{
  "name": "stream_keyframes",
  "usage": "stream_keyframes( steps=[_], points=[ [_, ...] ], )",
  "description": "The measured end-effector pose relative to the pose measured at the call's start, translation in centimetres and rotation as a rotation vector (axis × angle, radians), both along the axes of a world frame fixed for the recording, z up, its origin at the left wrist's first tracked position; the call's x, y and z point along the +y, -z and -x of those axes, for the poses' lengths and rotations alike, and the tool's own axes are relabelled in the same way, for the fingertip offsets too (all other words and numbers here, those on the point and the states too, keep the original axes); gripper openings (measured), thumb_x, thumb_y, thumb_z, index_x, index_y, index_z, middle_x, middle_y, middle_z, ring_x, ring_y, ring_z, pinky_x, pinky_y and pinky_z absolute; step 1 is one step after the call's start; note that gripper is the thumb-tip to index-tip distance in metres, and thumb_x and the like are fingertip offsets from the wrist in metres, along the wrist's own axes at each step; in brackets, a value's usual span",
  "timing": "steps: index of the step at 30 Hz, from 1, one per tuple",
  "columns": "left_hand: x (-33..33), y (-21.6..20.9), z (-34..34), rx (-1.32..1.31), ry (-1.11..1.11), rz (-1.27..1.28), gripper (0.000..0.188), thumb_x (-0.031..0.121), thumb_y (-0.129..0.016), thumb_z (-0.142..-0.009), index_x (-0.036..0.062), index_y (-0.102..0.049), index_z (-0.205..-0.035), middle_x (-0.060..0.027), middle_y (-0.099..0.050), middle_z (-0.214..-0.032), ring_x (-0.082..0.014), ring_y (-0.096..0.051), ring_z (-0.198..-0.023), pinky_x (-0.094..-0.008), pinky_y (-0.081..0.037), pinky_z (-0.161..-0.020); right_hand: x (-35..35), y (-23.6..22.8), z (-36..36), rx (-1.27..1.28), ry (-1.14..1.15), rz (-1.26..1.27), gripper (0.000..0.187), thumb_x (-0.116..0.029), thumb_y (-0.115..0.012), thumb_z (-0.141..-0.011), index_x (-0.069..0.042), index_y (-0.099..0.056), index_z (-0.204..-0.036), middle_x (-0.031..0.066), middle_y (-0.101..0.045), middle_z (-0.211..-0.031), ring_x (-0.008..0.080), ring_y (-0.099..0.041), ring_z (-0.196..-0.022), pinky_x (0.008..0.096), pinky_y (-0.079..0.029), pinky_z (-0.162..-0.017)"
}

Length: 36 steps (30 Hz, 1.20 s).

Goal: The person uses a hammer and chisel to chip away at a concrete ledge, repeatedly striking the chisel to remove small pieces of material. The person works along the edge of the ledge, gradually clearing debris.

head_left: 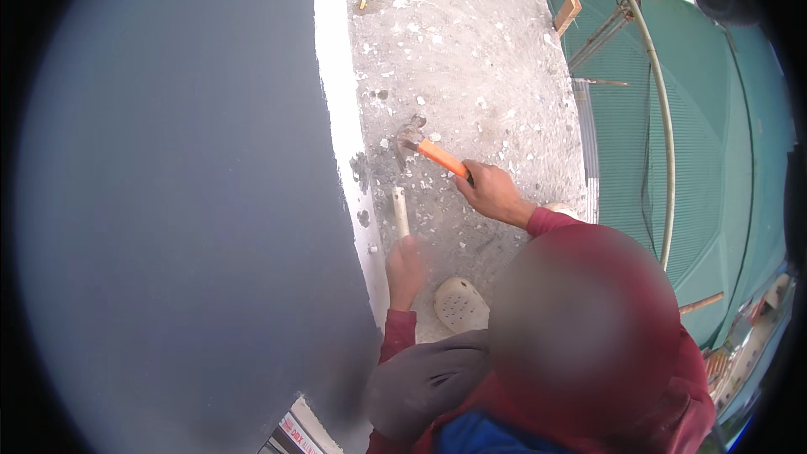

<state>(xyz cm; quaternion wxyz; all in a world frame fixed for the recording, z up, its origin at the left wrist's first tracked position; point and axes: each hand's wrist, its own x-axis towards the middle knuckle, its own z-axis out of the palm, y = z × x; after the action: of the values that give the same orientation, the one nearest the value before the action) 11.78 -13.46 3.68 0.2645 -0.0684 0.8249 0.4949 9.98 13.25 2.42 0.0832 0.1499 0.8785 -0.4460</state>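
Observation:
My right hand (496, 193) is closed round the orange handle of a hammer (441, 158). Its metal head (409, 141) is low over the rough concrete, close to the foot of the wall. My left hand (405, 267), somewhat blurred, grips a cream-coloured rod or handle (400, 208) with a small hole near its end. That end points away from me, just short of the hammer head; I cannot tell whether it touches the floor or what its other end is like. Beside my left hand stands a pale clog with holes (462, 306).
On the left rises a grey wall (185, 185) with a white strip (340, 76) along its base. Paint flecks dot the concrete floor (471, 42). To the right are scaffold poles (660, 92), a wooden post (567, 15) and green netting (706, 134). A printed box (294, 433) lies lower left.

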Motion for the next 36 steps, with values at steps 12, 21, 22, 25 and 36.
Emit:
stream_keyframes(
  steps=[12,21,22,25,36],
  points=[
    [0.3,-15.6,3.7,-0.159,0.269,0.429,0.038,0.038,-0.049,-0.106,0.0013,-0.060,-0.105,0.0054,-0.044,-0.063,-0.0030,-0.039,-0.055,-0.0240,-0.034,-0.050,-3.9,3.4,2.6,0.592,-0.331,-0.103,0.039,-0.010,-0.062,-0.082,-0.004,-0.059,-0.120,0.0141,-0.055,-0.114,0.0296,-0.053,-0.108,0.0403,-0.044,-0.089],
    [1.5,-14.0,3.9,-0.190,0.273,0.622,0.036,0.031,-0.052,-0.103,0.0003,-0.056,-0.120,-0.0191,-0.066,-0.084,-0.0335,-0.067,-0.076,-0.0425,-0.050,-0.072,-5.9,3.7,3.7,0.640,-0.560,0.011,0.043,-0.014,-0.067,-0.081,-0.003,-0.058,-0.121,0.0138,-0.055,-0.118,0.0313,-0.052,-0.113,0.0405,-0.042,-0.097],
    [2.1,-12.8,4.2,-0.126,0.304,0.592,0.037,0.032,-0.050,-0.103,0.0002,-0.056,-0.122,-0.0226,-0.066,-0.087,-0.0405,-0.066,-0.081,-0.0458,-0.050,-0.074,-4.8,3.5,3.0,0.653,-0.511,0.068,0.044,-0.014,-0.067,-0.081,-0.003,-0.058,-0.122,0.0137,-0.055,-0.119,0.0317,-0.052,-0.113,0.0406,-0.042,-0.098],
    [3.5,-8.6,6.0,0.078,0.299,0.630,0.037,0.033,-0.049,-0.103,-0.0007,-0.056,-0.116,-0.0246,-0.065,-0.086,-0.0429,-0.066,-0.083,-0.0485,-0.049,-0.074,-1.8,3.3,2.0,0.455,-0.170,-0.078,0.046,-0.014,-0.067,-0.082,-0.003,-0.056,-0.125,0.0143,-0.055,-0.119,0.0324,-0.051,-0.116,0.0419,-0.043,-0.097],
    [5.0,-2.5,3.3,0.039,0.243,0.643,0.043,0.036,-0.044,-0.105,-0.0030,-0.058,-0.093,-0.0272,-0.062,-0.080,-0.0455,-0.061,-0.077,-0.0497,-0.043,-0.067,-0.2,5.4,0.8,0.206,-0.134,-0.206,0.041,-0.007,-0.059,-0.085,-0.003,-0.053,-0.125,0.0143,-0.056,-0.111,0.0300,-0.059,-0.102,0.0397,-0.052,-0.083]
  ],
)
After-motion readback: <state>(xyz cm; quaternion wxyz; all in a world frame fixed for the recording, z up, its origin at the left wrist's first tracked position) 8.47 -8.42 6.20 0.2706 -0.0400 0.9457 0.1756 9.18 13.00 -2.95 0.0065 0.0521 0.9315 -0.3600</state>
